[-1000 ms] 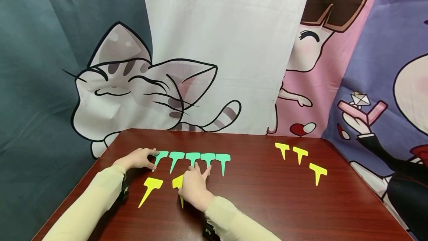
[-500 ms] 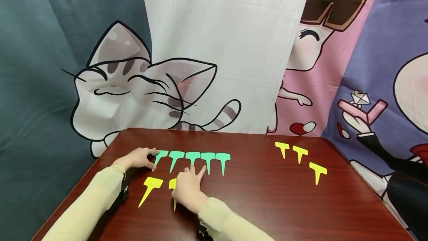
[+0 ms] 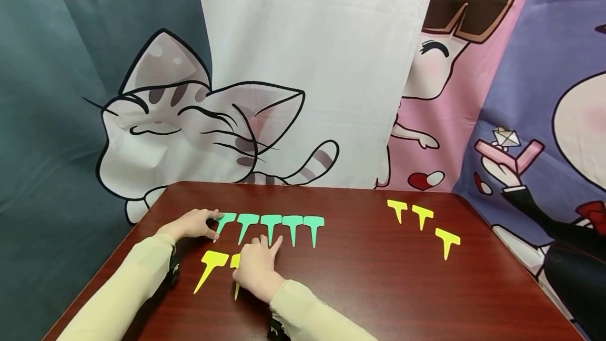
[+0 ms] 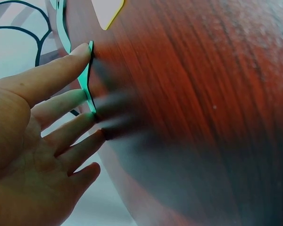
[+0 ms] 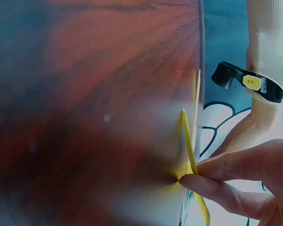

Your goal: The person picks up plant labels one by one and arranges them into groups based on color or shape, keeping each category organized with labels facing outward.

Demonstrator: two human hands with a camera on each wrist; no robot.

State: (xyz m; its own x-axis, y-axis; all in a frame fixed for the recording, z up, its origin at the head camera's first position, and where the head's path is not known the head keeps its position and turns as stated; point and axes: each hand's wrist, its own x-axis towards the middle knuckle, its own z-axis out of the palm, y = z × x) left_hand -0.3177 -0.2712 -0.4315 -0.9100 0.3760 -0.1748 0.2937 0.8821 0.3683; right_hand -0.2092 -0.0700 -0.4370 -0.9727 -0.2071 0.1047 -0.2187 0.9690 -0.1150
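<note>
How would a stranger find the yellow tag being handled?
On the brown table, find the row of green tags. Nearer the person is the yellow tag, just right of an untouched yellow twin. It alone among the yellow ones is pinched by the right hand.

"Can you read any words?"
"None for certain. In the right wrist view, a yellow label [image 5: 252, 82] sits on the black strap [image 5: 274, 92] around the left wrist [image 5: 265, 112]; its dark marks are too small and blurred."
"Anything beside it?"
"A small pale patch [image 5: 263, 85], just as unreadable."
</note>
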